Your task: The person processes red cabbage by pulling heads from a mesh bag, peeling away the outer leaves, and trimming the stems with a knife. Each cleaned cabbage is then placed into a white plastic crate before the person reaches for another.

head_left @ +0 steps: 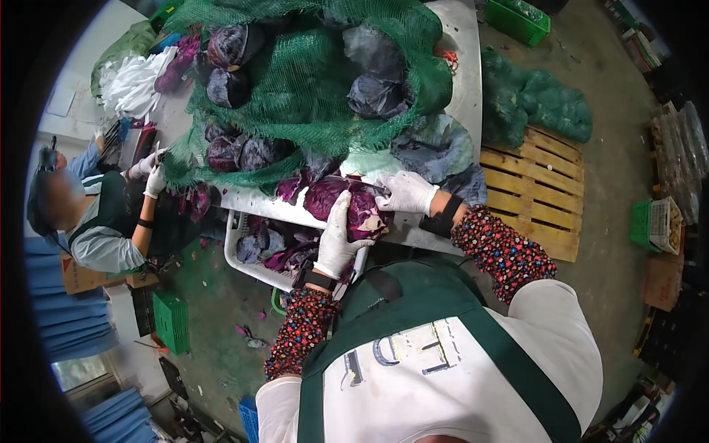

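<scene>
A red cabbage (pixel 367 210) with pale patches is held at the front edge of the metal table (pixel 273 204). My left hand (pixel 340 238), in a white glove, lies against its near left side, closed around it. From the right, my right hand (pixel 408 193), also gloved in white, grips its upper right side, the fingertips partly hidden. Purple leaves touch the cabbage on its left. Beyond it, a green mesh bag (pixel 295 81) lies open with several dark cabbages (pixel 375 96). Loose outer leaves (pixel 434 148) lie right of the bag.
Below the table edge stands a white crate (pixel 247 272) of purple leaves. A co-worker (pixel 111 214) handles something at the left. Wooden pallet (pixel 535 192) and full green net bags (pixel 539 103) are at the right. Green crates (pixel 171 321) stand on the floor.
</scene>
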`<state>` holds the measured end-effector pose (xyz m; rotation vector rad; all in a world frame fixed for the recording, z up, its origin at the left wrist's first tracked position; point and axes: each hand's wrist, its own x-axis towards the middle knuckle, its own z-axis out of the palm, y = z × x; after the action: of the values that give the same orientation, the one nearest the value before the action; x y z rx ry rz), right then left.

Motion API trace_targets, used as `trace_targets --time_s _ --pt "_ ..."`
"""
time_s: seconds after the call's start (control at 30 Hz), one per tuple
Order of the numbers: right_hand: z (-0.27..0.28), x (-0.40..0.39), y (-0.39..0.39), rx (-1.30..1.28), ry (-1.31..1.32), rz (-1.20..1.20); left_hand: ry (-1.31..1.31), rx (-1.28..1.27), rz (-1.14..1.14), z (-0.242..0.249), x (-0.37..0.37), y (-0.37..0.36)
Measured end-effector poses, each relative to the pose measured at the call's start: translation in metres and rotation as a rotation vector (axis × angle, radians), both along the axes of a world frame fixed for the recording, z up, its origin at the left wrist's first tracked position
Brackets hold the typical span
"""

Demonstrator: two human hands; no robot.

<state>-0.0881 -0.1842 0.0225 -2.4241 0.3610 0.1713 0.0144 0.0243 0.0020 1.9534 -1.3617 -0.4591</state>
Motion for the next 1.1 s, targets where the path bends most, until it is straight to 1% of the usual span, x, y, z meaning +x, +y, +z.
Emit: trace_targets --time_s 0.1,0.17,0.23,0.27,0.3,0.37,0.43,0.53,0.63,0.7,0.77,0.83,0.9,0.97,1.03,1.07,1.1 --pt "-0.026 0.008 -0.007 -0.028 -0.071 0.004 -0.012 0.012 -0.002 0.002 -0.001 0.0" --pt "-0.042 0.01 -0.013 -0.013 -0.049 -0.021 -0.029 0.011 -0.011 0.002 0.0 0.0" --pt "-0.06 0.011 -0.014 0.036 -0.117 -0.122 0.0 -0.002 0.007 0.004 -0.003 0.001" --pt "-0.065 0.01 -0.012 0.102 -0.123 -0.179 -0.009 -0.017 0.01 0.006 -0.004 0.001" --pt "-0.071 0.011 -0.011 0.114 -0.119 -0.177 -0.006 -0.005 0.014 0.006 -0.005 0.001" --pt "-0.08 0.01 -0.006 0.196 -0.146 -0.246 -0.009 -0.006 0.04 0.005 -0.007 0.002" --pt "-0.088 0.009 -0.003 0.232 -0.116 -0.259 -0.001 -0.007 0.05 0.002 -0.008 0.002" --pt "-0.08 0.008 -0.003 0.187 -0.082 -0.265 0.024 -0.024 0.064 0.003 -0.008 0.002" --pt "-0.081 0.008 -0.002 0.213 -0.09 -0.282 0.054 -0.017 0.091 0.001 -0.007 0.001" --pt "-0.074 0.008 -0.001 0.272 -0.046 -0.277 0.09 0.0 0.104 0.001 -0.006 0.002" --pt "-0.073 0.009 -0.001 0.295 -0.071 -0.286 0.115 0.001 0.113 -0.003 -0.005 0.003" --pt "-0.071 0.008 -0.003 0.279 -0.065 -0.243 0.115 0.01 0.11 -0.007 -0.004 0.005" --pt "-0.052 0.01 -0.006 0.44 -0.033 -0.32 0.139 0.013 0.137 -0.01 -0.004 0.005" --pt "-0.038 0.005 -0.006 0.46 -0.021 -0.276 0.16 0.049 0.159 -0.007 -0.004 0.005" --pt "-0.027 0.001 -0.003 0.408 0.042 -0.234 0.079 0.054 0.148 -0.007 -0.005 0.003" --pt "-0.017 0.0 -0.004 0.376 0.138 -0.18 0.06 0.025 0.147 -0.008 -0.006 0.002" --pt "-0.019 -0.001 0.003 0.331 0.113 -0.172 0.044 0.024 0.139 -0.011 -0.005 0.003"
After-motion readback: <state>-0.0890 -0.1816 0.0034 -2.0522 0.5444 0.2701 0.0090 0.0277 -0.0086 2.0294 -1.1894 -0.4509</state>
